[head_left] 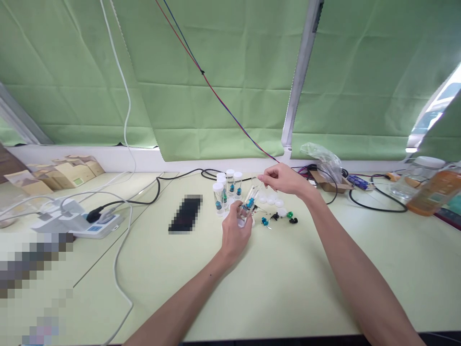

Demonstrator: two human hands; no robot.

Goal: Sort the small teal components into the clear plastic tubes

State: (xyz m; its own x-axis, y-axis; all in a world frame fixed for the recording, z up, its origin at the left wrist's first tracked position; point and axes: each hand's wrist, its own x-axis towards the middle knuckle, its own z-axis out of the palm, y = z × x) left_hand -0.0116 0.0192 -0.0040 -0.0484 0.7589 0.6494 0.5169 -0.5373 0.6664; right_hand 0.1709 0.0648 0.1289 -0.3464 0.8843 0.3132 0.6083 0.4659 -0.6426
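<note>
My left hand point(235, 235) grips a clear vial point(252, 194) with a small blue piece inside, tilted with its upper end toward the right. Close to that upper end, my right hand point(283, 179) has thumb and finger pinched together; whatever is between them is too thin and clear to name. Several clear vials with white caps point(218, 185) stand upright just beyond my left hand, with blue or green pieces in them. Loose white caps point(276, 202) lie below my right hand. Nearer me are small parts: blue point(265, 221), black point(293, 220) and green point(290, 215).
A dark pixelated rectangle point(186, 215) lies left of the vials. Farther left are a white power strip point(99, 228) with cables and several brown paper packets point(72, 171). At right are a cardboard box point(329, 183), a clear jar point(414, 179) and an orange bottle point(434, 194).
</note>
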